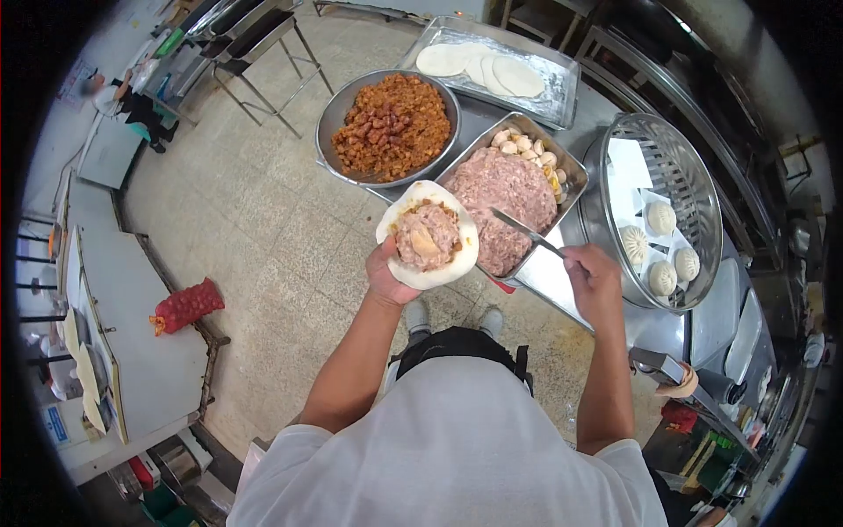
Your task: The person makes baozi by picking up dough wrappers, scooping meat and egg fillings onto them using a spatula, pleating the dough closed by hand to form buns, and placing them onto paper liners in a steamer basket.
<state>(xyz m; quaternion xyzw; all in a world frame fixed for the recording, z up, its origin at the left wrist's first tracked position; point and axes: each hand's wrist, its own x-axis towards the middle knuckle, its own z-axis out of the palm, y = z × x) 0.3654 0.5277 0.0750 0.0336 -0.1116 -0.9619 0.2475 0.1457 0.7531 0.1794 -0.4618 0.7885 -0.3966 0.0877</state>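
Observation:
On my left hand rests a round dough wrapper, its middle heaped with minced meat filling and a pale piece on top. My right hand grips the handle of a flat metal spatula, whose blade tip meets the raw minced meat. That meat fills a rectangular metal pan, with pale chunks, perhaps egg pieces, in its far corner. Beyond my left hand stands a round metal bowl of reddish-brown filling.
Flat dough rounds lie in a shallow tray at the back. To the right, a round steamer holds several pleated buns on paper. A red mesh sack lies at left. Another person stands at far left.

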